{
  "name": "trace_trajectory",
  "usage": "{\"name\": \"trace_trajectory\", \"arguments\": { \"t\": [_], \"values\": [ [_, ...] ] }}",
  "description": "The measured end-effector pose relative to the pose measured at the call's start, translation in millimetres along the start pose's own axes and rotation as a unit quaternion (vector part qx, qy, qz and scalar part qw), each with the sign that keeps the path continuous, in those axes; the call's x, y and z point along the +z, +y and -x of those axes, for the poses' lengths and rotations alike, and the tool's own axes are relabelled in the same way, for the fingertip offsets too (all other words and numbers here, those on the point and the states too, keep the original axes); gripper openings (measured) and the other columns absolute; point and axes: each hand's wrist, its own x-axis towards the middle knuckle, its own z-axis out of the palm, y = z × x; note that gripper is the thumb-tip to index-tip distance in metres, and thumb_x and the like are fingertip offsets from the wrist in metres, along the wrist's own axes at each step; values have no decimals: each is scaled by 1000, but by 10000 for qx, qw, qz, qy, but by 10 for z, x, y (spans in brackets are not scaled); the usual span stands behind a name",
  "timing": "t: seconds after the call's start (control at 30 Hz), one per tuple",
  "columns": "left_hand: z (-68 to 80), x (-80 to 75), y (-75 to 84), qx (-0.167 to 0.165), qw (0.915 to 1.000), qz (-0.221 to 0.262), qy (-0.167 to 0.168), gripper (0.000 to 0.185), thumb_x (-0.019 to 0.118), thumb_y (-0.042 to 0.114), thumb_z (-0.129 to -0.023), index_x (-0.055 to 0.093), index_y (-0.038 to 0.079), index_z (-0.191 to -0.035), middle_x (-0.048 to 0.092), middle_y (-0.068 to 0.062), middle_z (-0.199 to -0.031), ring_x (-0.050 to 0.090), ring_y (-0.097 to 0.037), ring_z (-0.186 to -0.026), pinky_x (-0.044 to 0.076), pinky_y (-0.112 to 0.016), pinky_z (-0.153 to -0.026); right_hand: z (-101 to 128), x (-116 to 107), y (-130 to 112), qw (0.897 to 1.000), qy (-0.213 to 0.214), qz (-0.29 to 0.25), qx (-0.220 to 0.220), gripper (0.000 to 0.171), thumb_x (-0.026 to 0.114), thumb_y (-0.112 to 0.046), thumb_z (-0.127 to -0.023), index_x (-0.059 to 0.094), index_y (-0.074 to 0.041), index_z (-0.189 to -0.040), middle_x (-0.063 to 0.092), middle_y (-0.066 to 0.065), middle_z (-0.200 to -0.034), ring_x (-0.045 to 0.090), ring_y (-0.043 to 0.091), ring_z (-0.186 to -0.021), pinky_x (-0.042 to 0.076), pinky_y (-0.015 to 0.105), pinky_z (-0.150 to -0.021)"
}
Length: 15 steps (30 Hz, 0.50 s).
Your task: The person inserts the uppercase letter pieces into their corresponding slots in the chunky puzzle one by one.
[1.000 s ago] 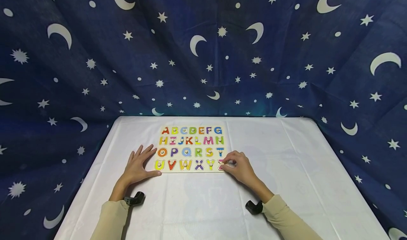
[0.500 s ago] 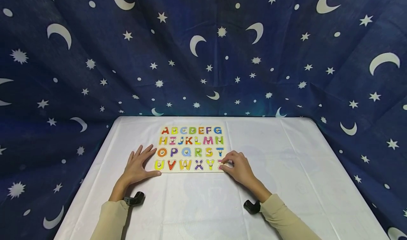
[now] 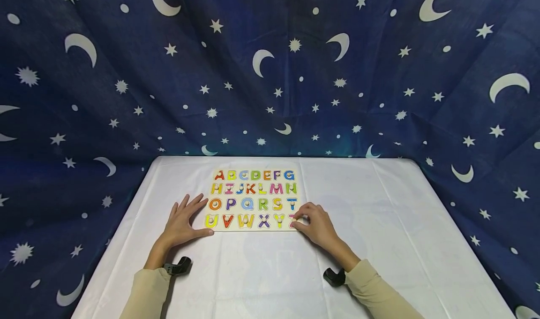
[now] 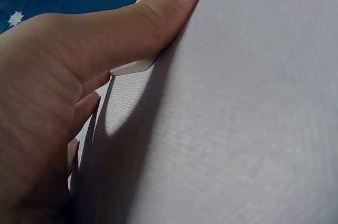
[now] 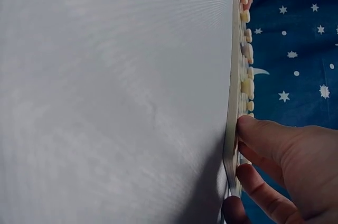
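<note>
Lying flat near the far middle of the table, the wooden alphabet puzzle board (image 3: pixel 253 199) was seen with its four rows of letters, A to Z, seated in their slots, so the filling of the board was judged all but complete; only the last piece, the pink letter Z (image 3: pixel 292 222) at the near right corner, was being handled, and whether it was fully pressed home could not be told. That corner was covered by the right hand (image 3: pixel 317 226), whose curled fingers (image 5: pixel 264 137) were bent over the board's edge and upon the piece or its small peg; the grip was judged to be a pinch on the Z, though the exact contact was hidden. At the opposite near corner the board was steadied by the left hand (image 3: pixel 182 223), laid flat on the cloth with fingers spread and straight, its thumb (image 4: pixel 158 12) pressed against the board's edge and nothing grasped. The board was shown as a thin pale plank with rounded corners, the letters as glossy painted shapes in red, yellow, blue, green, purple and orange, each topped by a small pale knob (image 5: pixel 246 50). A smooth white tablecloth (image 3: pixel 379 216), faintly creased, was spread beneath, and a dark blue fabric backdrop (image 3: pixel 126 51) printed with white moons and stars was draped behind and at both sides.
</note>
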Motion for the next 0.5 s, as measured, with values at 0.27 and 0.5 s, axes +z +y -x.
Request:
{"name": "trace_trajectory", "arguments": {
  "t": [0.27, 0.5],
  "values": [
    [-7, -37, 29, 21, 9998, 182, -95, 110, 92, 55, -66, 45, 10, -155, 36, -18, -163, 12, -50, -153, 0, -70, -121, -49, -165, 49, 9988, -289, -381, -100, 32, 88, -22, -83, 77, -13, -111, 70, 0, -101, 56, 18, -85, 50, 34, -77],
    [-36, -216, 95, -258, 9960, 851, -57, 112, 92, 49, -71, 34, 17, -161, 33, -22, -163, 20, -51, -151, 16, -72, -119, -176, -534, 159, 9986, -181, -113, -486, 53, 86, -30, -86, 67, -13, -132, 71, 11, -113, 64, 30, -94, 51, 46, -85]
  ]
}}
